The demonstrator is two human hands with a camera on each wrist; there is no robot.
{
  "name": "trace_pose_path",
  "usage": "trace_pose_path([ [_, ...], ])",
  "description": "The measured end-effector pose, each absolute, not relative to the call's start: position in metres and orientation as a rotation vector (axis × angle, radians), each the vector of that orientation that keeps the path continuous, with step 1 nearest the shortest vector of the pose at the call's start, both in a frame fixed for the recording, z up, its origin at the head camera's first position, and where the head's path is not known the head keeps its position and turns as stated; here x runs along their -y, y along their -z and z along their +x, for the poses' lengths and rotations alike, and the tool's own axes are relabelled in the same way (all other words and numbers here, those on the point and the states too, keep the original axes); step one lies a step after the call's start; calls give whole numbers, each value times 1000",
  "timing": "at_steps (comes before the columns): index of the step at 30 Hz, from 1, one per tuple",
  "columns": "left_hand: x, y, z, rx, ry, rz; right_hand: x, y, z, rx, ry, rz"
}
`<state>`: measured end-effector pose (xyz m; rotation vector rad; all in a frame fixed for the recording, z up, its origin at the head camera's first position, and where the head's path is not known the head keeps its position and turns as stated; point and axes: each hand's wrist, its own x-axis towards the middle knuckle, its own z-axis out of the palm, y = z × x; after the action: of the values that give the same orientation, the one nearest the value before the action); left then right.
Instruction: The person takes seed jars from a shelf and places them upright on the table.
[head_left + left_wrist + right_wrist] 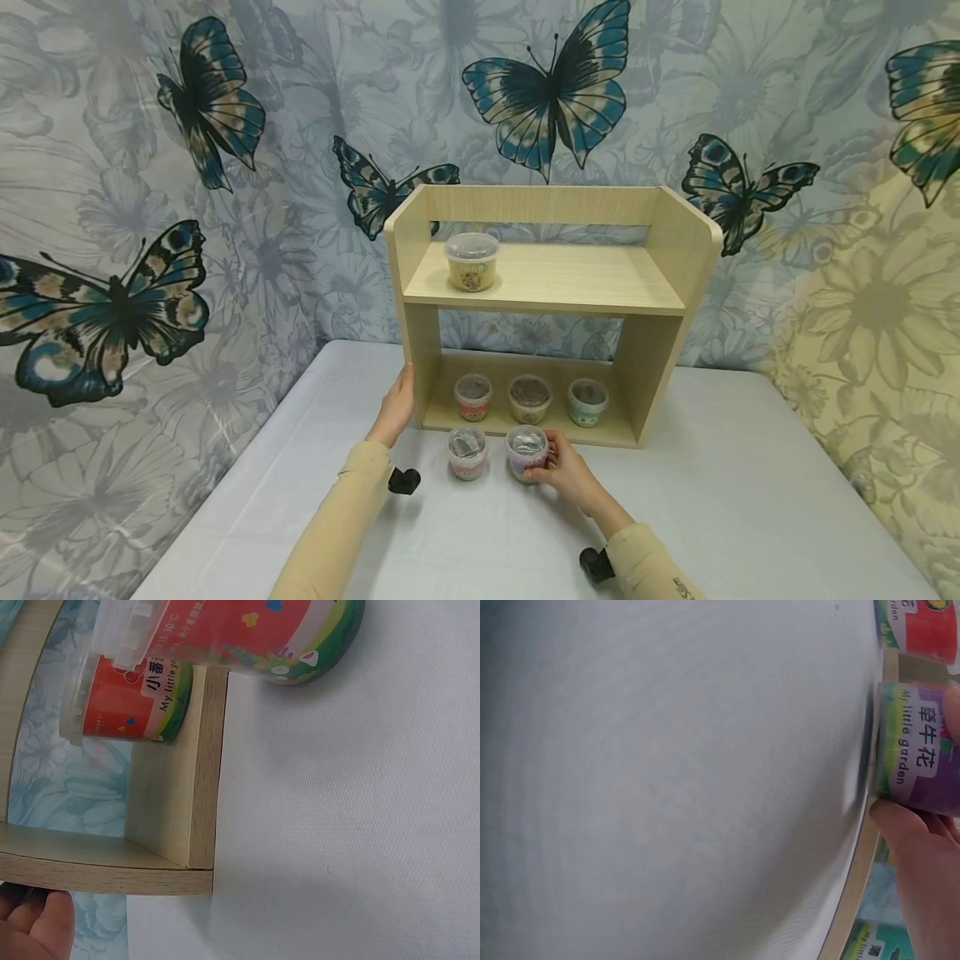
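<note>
A small two-tier wooden shelf (543, 302) stands on the table. Against the outer face of its left side panel rests my left hand (395, 407); in the left wrist view its fingertips (52, 922) touch that panel. My right hand (573, 479) grips a lidded plastic tub with a purple "My little garden" label (922, 750), just in front of the shelf. To its left is a red-labelled tub (467, 457). On the lower tier sit a red tub (473, 398), a yellowish tub (529, 400) and a green tub (587, 403).
A larger yellow tub (472, 263) stands at the left of the upper tier. White cloth covers the table (750, 483). Behind the shelf is a wall with butterfly prints (551, 92). Black wrist devices (596, 565) hang below both sleeves.
</note>
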<state>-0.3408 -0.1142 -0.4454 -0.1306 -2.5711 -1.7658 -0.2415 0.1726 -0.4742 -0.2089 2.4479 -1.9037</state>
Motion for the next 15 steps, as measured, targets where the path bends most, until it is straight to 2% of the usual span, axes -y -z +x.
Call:
trace_pose_path([
  [4,115,446,-341,2570,1758,-131,-176,490,-250,-2469,1887,-201],
  [15,113,445,-340,2572,1756,-136,-177,493,-250,-2474,1866,-183],
])
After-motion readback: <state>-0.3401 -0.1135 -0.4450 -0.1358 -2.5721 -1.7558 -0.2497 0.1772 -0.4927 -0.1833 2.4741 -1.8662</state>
